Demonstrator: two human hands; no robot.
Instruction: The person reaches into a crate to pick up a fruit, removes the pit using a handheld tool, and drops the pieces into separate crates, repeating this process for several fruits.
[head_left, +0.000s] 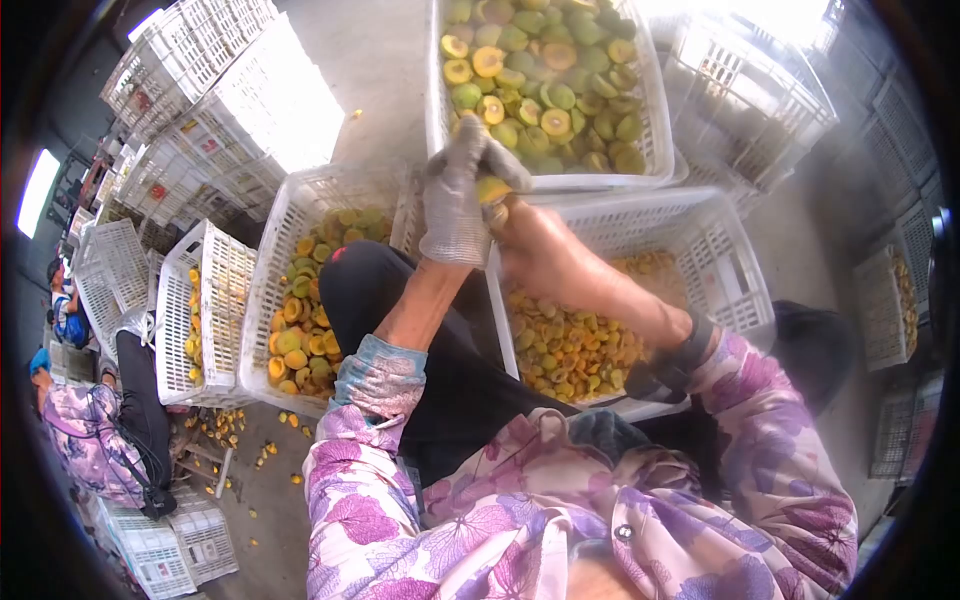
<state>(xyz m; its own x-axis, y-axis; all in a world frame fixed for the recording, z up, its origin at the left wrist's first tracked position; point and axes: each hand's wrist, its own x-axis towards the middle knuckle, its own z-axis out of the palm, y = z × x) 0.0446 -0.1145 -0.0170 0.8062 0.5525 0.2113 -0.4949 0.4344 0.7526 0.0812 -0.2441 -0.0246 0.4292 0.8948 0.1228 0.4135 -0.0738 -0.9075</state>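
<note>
My left hand point(458, 205), in a grey-white glove, is closed around a yellow-green fruit point(492, 190) at its fingers. Bare and curled, my right hand point(528, 240) meets it just below and to the right; what it grips is too small and blurred to name. Both hands are between the upper crate point(555, 182), full of green and yellow halved fruits, and the lower crate point(740, 260), which holds smaller orange and yellow pieces. Left of my knee, another white crate point(262, 250) contains orange-green fruit halves.
Stacked white crates point(225, 110) rise at the upper left, with more crates point(750, 95) at the upper right. Another person point(95, 430) sits at the far left. Fruit pieces point(270, 450) lie scattered on the floor. A crate point(885, 305) of fruit stands far right.
</note>
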